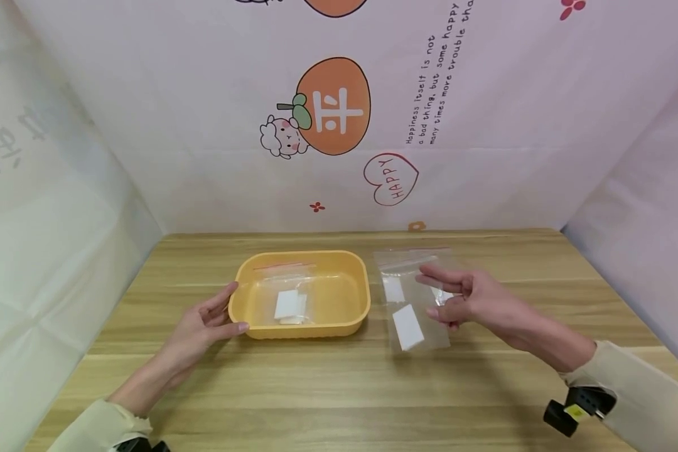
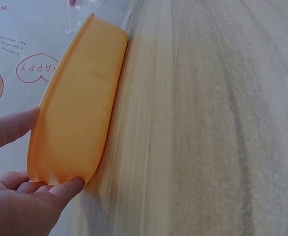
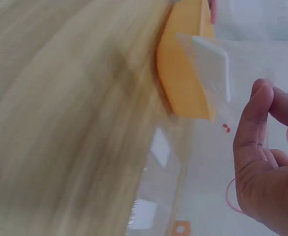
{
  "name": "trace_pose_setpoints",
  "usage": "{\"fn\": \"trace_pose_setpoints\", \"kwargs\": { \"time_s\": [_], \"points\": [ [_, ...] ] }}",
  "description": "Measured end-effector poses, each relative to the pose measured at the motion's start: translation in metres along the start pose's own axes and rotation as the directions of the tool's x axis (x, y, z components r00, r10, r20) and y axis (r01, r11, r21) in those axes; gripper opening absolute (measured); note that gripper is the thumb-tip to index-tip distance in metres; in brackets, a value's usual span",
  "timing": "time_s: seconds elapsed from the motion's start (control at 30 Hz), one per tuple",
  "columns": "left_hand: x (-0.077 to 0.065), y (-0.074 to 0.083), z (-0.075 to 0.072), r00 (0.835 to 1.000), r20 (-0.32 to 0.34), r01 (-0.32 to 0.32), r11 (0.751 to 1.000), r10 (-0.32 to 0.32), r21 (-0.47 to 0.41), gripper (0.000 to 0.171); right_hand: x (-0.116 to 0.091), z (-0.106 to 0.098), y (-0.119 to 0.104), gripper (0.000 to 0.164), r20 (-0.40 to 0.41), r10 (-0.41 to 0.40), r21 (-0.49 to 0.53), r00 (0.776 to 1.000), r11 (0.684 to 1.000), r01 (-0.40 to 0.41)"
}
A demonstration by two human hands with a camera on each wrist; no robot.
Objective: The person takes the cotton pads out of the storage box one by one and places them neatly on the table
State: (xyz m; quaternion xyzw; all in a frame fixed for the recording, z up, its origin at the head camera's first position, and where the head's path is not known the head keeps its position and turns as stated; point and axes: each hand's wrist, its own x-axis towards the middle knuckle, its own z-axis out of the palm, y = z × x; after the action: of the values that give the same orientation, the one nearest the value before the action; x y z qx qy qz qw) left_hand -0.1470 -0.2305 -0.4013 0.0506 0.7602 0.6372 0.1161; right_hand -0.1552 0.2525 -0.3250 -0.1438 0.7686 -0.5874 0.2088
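A yellow plastic basin (image 1: 350, 328) stands on the wooden table, and inside it lies a clear zip bag (image 1: 267, 282) with white pieces. My left hand (image 1: 194, 326) grips the basin's left end, thumb at the near corner and fingers by the far side; the left wrist view shows the same hold on the basin (image 2: 80, 98). Between thumb and fingertips my right hand (image 1: 474, 298) pinches a clear plastic bag (image 3: 247, 59) holding a white rectangular piece (image 1: 408, 328). This bag hangs over the table, right of the basin.
Another clear zip bag (image 3: 171, 196) with white pieces lies on the table (image 1: 316, 389), behind the held bag in the head view. A printed white cloth (image 1: 203, 125) stands up along the table's back edge and on both sides.
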Motion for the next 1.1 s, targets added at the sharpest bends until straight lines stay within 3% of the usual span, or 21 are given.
{"fn": "trace_pose_setpoints", "kwargs": {
  "time_s": [0.23,0.43,0.73,0.93,1.1],
  "points": [
    [-0.001,0.001,0.001,1.0,-0.002,-0.006,1.0,0.006,0.005,0.094,-0.006,0.003,0.024,0.087,0.039,0.068,0.042,0.997,0.997,-0.07],
    [0.0,0.0,0.001,1.0,-0.003,-0.004,1.0,0.004,0.01,0.094,-0.008,0.01,0.043,0.086,0.071,0.081,0.091,0.994,0.992,-0.087],
    [0.001,0.0,0.0,1.0,-0.006,-0.001,1.0,0.001,0.003,0.094,-0.009,0.015,0.064,0.087,0.067,0.112,0.071,0.991,0.991,-0.117],
    [0.001,0.0,0.0,1.0,-0.002,-0.006,1.0,0.006,0.005,0.093,-0.01,0.015,0.068,0.091,0.03,0.084,-0.073,0.996,0.994,-0.081],
    [0.0,0.0,0.0,1.0,-0.002,-0.009,1.0,0.009,0.0,0.093,-0.01,0.016,0.071,0.091,-0.005,0.013,-0.252,1.0,0.968,-0.014]
  ]
}}
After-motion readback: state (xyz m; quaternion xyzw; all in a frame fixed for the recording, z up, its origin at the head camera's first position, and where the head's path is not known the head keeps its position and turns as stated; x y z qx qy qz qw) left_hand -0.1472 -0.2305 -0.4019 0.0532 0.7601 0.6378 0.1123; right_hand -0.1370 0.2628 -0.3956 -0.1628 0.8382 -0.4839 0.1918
